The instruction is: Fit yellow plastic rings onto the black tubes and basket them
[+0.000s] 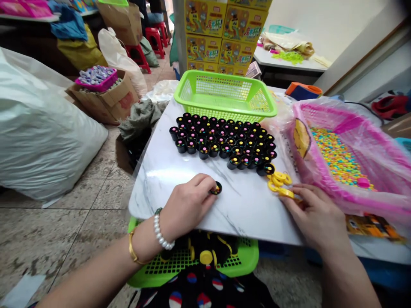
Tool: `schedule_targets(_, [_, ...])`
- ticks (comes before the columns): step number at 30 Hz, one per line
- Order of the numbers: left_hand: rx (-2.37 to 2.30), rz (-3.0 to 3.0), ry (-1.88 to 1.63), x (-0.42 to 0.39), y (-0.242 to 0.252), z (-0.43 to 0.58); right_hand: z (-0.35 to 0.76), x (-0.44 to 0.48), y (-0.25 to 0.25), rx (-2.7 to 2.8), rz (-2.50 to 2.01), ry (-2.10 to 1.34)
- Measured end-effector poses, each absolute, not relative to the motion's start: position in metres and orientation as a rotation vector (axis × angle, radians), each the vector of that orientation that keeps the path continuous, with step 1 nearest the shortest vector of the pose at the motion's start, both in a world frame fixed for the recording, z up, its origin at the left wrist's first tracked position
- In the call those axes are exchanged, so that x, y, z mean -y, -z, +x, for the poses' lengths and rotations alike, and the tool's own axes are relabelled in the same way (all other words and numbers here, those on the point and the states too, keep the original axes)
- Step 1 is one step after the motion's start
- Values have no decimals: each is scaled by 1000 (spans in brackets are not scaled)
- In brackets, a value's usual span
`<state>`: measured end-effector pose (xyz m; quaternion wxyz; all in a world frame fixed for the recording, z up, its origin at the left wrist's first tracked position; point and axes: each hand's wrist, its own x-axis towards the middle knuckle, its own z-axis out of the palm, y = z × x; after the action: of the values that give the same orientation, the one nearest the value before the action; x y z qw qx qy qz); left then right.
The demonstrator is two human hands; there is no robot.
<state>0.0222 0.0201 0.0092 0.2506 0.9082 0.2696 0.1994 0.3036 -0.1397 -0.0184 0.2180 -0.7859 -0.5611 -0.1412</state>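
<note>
My left hand (192,203) is closed around a small black cup (218,188) with coloured bits inside, low over the white marbled table (237,209). At the table's right side, my right hand (316,214) pinches a round yellow lid (285,193). More yellow lids (278,177) lie in a small pile right beside those fingers. Beyond both hands stand rows of black cups (221,139), most showing a pink or yellow piece on top of coloured bits. One cup (266,169) at the near right of the group leans over near the lids.
Behind the cups is a green basket (224,109). A pink basket (379,179) lined with plastic holds many coloured candies (340,154) on the right. Another green basket (237,267), with yellow lids and black cups, sits below the table edge. Yellow boxes (221,47) are stacked behind.
</note>
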Motion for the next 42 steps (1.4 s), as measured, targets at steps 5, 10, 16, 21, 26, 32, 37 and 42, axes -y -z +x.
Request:
schedule_targets(5, [-808,2264,-730,-11,10,24,262,121,10,1557,-2020,562])
schedule_targets(10, [-783,2207,-769,-11,17,24,216,106,25,1859,-2012,591])
schedule_targets(16, [-753,2161,-692,-17,13,23,221,111,11,1744,-1949,181])
schedule_targets(21, [-743,2191,-642,-19,11,26,233,93,5,1752,-1986,111])
schedule_targets(26, [-717,2185,-621,-19,12,23,235,79,7,1747,-2015,-38])
schedule_targets(32, [-710,2227,-553,-19,15,22,210,85,-10,1651,-1812,-280])
schedule_targets(37, [-710,2239,-522,-19,15,22,191,76,-11,1689,-1735,-474])
schedule_targets(42, [-702,2242,-514,-18,14,20,190,72,-9,1671,-1777,-507])
